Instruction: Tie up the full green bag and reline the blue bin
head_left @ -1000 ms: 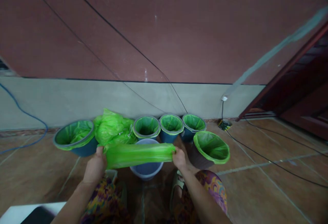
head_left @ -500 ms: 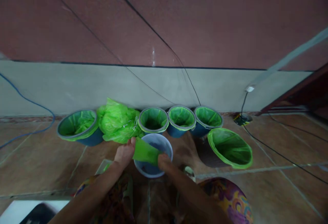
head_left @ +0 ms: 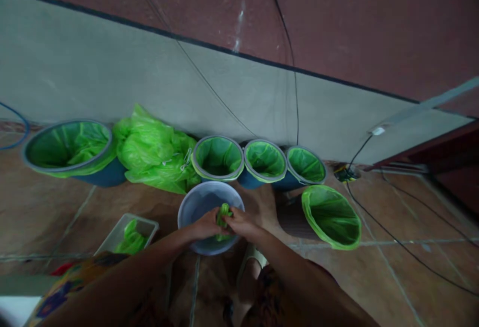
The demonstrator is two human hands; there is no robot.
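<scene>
My left hand and my right hand meet over an unlined blue bucket on the tiled floor. Both pinch a bunched green plastic bag between them, fingers closed on it. Behind the bucket stand three small blue buckets lined with green bags, in a row along the wall. A brown bucket with a green liner leans to the right.
A large blue lined bucket stands at the far left, with a heap of green bags beside it. A clear tray holding green bags lies at the lower left. Black cables cross the floor at the right; a socket is on the wall.
The bag was stretched wide between my hands; now my hands have come together and the bag is bunched small over the bucket. The view has tipped down and closer.
</scene>
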